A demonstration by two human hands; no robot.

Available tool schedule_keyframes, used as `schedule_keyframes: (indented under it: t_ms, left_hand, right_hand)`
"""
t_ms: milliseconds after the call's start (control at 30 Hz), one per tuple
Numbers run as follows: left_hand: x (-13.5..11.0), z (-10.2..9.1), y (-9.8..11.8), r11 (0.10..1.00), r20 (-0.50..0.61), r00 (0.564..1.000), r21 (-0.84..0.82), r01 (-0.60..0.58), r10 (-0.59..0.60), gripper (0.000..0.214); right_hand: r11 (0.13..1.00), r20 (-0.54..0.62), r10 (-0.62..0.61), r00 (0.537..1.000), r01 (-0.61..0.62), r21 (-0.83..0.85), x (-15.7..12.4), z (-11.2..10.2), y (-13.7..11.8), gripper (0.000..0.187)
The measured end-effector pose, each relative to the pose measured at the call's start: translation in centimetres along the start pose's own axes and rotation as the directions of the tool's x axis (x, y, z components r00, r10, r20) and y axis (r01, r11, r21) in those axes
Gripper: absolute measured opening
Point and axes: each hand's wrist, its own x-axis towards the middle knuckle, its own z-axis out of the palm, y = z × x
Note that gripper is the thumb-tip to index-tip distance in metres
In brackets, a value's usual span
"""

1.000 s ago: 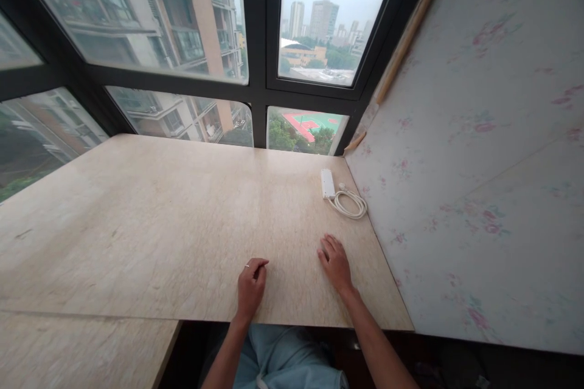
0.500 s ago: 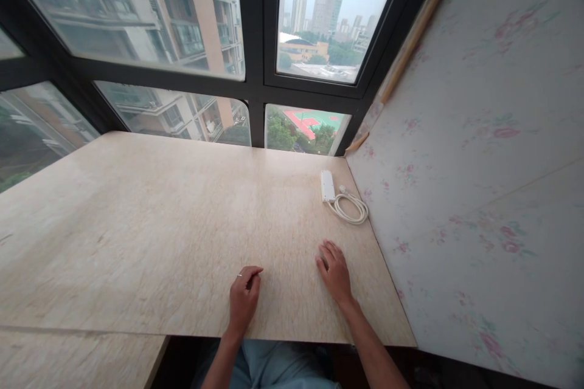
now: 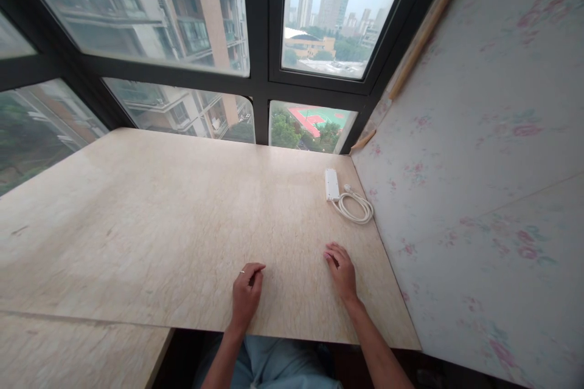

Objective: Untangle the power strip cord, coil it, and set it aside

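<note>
My left hand (image 3: 247, 292) rests on the stone-patterned counter (image 3: 182, 225) near its front edge. Its fingers are curled in, with a ring on one of them, and I see nothing in it. To the right, my right hand (image 3: 341, 270) also rests on the counter, loosely closed with the thumb near the fingertips and nothing visible inside. Beyond it lies a white power strip (image 3: 332, 185), the nearest object to that hand but apart from it. The strip's white cord (image 3: 356, 217) is coiled beside it, its plug (image 3: 347, 188) by the coil.
A wall with flowered paper (image 3: 479, 194) bounds the counter on the right. Dark-framed windows (image 3: 261, 73) stand along the back and left. Loose peeling trim (image 3: 364, 141) sticks out at the back right corner. A second slab (image 3: 82, 352) adjoins at the lower left.
My right hand's fingers have drawn in from a more spread pose, the thumb now closer to the fingertips. My left hand keeps its curl. The view has shifted slightly.
</note>
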Motion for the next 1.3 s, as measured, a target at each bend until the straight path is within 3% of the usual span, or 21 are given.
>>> schedule_keyframes:
  t_ms: [400,1000,1133,1300]
  left_hand:
    - [-0.09,0.05,-0.15,1.000,0.002,1.000,-0.002,0.002,-0.002,0.020]
    - [-0.01,-0.02,0.03,1.000,-0.004,1.000,0.009,-0.006,0.006,0.020]
    - [-0.01,-0.03,0.02,1.000,0.004,1.000,0.004,-0.005,0.005,0.020]
    - [-0.09,0.03,-0.24,1.000,0.007,1.000,-0.003,-0.002,0.002,0.020]
  right_hand:
    - [0.999,0.000,0.038,0.999,-0.038,0.037,0.12,-0.02,-0.25,0.029]
    - [1.000,-0.015,0.002,1.000,-0.002,0.000,0.18,-0.02,-0.90,0.025]
    - [0.997,-0.017,0.066,0.998,-0.065,0.038,0.05,0.00,-0.72,0.018]
    - [0.988,0.012,0.117,0.993,-0.117,0.100,-0.02,-0.03,-0.34,0.023]
